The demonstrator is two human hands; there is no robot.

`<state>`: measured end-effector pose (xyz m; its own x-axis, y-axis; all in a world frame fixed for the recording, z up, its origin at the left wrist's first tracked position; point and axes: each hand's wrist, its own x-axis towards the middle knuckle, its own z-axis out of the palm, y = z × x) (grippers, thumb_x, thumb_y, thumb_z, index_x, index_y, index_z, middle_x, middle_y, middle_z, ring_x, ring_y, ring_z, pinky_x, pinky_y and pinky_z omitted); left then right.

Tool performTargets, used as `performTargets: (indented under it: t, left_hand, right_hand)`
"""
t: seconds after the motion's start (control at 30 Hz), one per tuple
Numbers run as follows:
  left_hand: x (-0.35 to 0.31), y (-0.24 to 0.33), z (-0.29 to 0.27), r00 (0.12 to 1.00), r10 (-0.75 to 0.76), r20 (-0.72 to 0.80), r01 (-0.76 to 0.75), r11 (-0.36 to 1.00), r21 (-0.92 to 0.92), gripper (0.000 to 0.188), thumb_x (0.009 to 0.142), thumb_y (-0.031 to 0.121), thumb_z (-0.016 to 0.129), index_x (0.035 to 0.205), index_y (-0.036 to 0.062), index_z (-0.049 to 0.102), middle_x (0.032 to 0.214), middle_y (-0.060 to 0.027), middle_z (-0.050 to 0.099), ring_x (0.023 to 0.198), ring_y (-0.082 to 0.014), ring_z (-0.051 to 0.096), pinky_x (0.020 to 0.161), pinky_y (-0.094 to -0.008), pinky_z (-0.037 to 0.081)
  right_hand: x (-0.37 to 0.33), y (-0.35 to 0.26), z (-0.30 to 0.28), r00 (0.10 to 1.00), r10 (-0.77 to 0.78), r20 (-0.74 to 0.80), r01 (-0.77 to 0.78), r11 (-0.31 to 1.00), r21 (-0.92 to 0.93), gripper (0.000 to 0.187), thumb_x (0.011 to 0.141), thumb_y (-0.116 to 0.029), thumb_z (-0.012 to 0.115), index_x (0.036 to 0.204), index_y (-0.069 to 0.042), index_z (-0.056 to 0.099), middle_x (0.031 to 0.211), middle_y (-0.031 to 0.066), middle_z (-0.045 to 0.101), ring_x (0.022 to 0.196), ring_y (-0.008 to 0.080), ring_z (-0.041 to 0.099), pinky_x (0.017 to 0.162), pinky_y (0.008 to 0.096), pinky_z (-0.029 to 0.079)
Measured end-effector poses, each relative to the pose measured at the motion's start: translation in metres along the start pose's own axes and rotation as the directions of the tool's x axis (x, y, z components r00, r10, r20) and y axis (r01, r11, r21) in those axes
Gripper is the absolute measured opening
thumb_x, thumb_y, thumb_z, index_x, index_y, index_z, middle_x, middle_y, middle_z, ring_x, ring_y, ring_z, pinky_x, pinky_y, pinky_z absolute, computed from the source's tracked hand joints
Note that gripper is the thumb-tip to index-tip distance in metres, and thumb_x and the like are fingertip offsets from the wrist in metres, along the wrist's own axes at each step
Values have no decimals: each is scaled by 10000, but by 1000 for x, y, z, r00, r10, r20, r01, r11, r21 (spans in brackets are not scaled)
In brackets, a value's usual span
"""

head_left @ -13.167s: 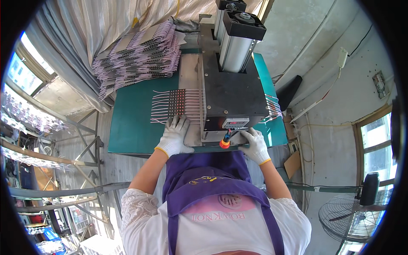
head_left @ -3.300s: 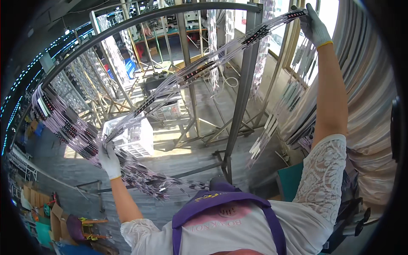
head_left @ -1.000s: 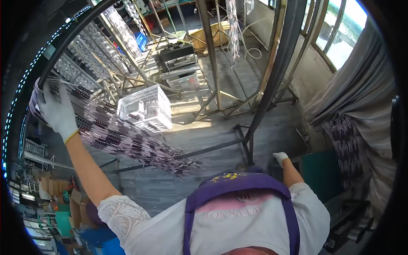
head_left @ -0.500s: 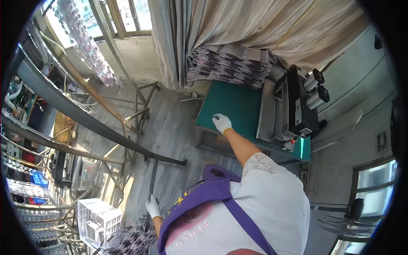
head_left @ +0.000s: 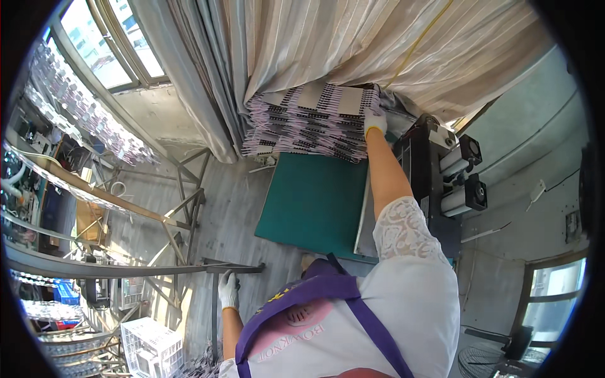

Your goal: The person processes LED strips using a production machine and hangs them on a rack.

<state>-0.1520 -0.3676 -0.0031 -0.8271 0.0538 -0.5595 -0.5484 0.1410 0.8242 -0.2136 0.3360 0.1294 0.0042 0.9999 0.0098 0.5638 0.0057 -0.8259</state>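
Observation:
A tall stack of purple-and-white strip bundles [head_left: 309,123] lies at the far end of a green mat [head_left: 312,201], against the curtain. My right hand [head_left: 375,121], in a white glove, is stretched out and lies on the stack's right top corner. Its fingers rest on the top layer, and whether they grip it is unclear. My left hand [head_left: 228,290], also gloved, hangs at my side just below the end of a grey metal bar [head_left: 126,269], with nothing in it.
A black press machine with two cylinders [head_left: 450,183] stands right of the mat. A pale curtain [head_left: 353,44] hangs behind the stack. Metal rack frames [head_left: 183,201] with hanging strips [head_left: 82,113] fill the left. A white crate [head_left: 148,346] sits on the floor.
My right hand has gone from above the mat's near part out to the stack at the far end. My left hand has risen from near the crate to the metal bar.

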Motion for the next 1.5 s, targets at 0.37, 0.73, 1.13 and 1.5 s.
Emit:
performTargets:
  t: [0.37,0.73,1.13,1.5]
  left_hand:
    - [37,60,105,988,-1,154,-20,991,130,409,941,227,618,1273,-12,625,883,-39,668,735,-101,598,662,-257,494]
    - [79,153,167,879,117,463,-140,990,16,487,972,263,618,1377,10,528,1212,-104,655,996,-183,654,862,-323,540]
    - [120,212,190,607,267,749,422,690,-588,880,888,727,488,1467,68,423,1465,-143,496,1303,-349,509,1095,-518,423]
    - [59,157,193,793,320,519,-123,917,-378,479,876,61,660,1326,-24,520,1165,-90,652,1058,-216,644,946,-345,509]
  right_hand:
    - [-99,61,19,751,204,628,-578,662,477,255,853,-324,691,1008,-122,686,826,57,662,634,236,605,513,409,514]
    - [-158,4,-18,854,-263,449,-71,796,601,407,848,-224,736,1162,6,616,1058,123,711,914,230,683,811,336,535]
    - [-303,32,-158,-103,-873,477,888,135,439,239,772,-120,600,996,-61,656,1015,93,672,1000,278,647,887,441,530]
    - [-287,76,-130,621,-462,633,691,703,-165,608,850,-220,650,1418,-97,470,1385,178,535,1161,376,572,998,450,473]
